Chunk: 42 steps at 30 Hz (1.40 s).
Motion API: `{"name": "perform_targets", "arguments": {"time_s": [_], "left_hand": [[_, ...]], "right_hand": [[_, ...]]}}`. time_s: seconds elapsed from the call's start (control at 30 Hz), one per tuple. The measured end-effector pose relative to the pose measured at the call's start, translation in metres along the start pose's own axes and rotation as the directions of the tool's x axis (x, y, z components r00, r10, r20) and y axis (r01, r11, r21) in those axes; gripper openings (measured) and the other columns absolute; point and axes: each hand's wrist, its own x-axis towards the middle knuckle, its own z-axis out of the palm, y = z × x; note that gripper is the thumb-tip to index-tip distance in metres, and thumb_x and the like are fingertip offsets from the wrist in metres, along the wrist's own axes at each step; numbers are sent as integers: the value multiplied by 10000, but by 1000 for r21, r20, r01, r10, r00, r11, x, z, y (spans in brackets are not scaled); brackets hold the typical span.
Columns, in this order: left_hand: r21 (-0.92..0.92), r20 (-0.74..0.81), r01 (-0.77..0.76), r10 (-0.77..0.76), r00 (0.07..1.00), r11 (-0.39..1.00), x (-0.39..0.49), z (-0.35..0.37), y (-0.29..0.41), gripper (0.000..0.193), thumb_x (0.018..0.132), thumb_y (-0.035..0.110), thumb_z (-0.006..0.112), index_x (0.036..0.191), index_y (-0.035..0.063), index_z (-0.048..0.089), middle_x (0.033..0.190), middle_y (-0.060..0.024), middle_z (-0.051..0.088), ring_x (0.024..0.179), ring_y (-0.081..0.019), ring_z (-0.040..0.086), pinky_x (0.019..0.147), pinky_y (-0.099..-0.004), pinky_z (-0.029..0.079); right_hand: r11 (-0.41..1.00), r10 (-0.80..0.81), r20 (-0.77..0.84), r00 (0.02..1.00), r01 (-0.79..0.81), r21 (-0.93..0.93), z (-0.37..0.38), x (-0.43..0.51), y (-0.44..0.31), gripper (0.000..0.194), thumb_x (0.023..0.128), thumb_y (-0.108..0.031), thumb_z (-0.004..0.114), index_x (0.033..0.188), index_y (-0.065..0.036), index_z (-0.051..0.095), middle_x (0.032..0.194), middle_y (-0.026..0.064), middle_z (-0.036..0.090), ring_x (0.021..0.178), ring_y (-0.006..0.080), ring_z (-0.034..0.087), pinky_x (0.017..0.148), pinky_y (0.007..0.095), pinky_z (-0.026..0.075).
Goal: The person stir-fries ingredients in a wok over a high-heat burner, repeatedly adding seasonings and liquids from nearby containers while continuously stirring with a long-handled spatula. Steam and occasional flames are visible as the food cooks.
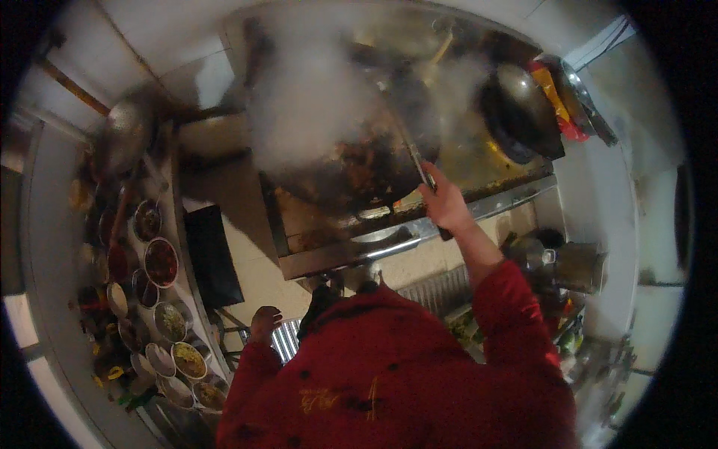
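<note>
A long-handled metal cooking utensil (408,140) is gripped in my right hand (446,203), its handle end poking out below the palm. Its far end reaches over a large dark wok (314,199) on the stove, where steam hides the working end. Dark brown food pieces (364,163) lie in the wok, partly veiled by thick steam at its left. Down at my left side hangs my left hand (266,322), away from the stove, its fingers loosely bent; I see nothing held in it.
Several bowls of seasonings and chopped ingredients (161,262) line the left counter, with a perforated strainer (128,126) above them. A second dark wok (519,112) leans at the stove's right, beside a red and yellow packet (552,101). The stove's metal front edge (364,255) runs before me.
</note>
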Motion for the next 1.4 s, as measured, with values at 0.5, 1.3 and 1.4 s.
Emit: {"name": "perform_targets", "arguments": {"time_s": [0.5,1.3,1.4], "left_hand": [[747,252,-51,-212,944,662,35,-71,-101,250,934,99,637,1167,10,656,1111,-91,725,1071,-219,700,813,-406,610],[902,425,-422,-15,905,95,-78,22,51,177,944,204,608,1012,43,634,950,-80,670,923,-237,655,701,-415,542],[914,402,-400,-17,916,63,-91,12,46,183,939,205,612,1030,47,636,971,-84,670,938,-244,654,716,-418,543]], "right_hand": [[1000,-5,519,855,-9,24,-106,-62,-72,631,970,-224,664,1557,-142,448,973,145,689,751,232,650,738,382,536],[270,413,500,762,-626,731,69,-144,153,553,1025,-360,644,1411,21,539,1039,127,694,777,182,685,612,314,554],[193,174,473,864,-501,844,140,-184,190,633,971,-493,681,1361,-7,569,1033,93,703,767,187,686,601,325,556]]}}
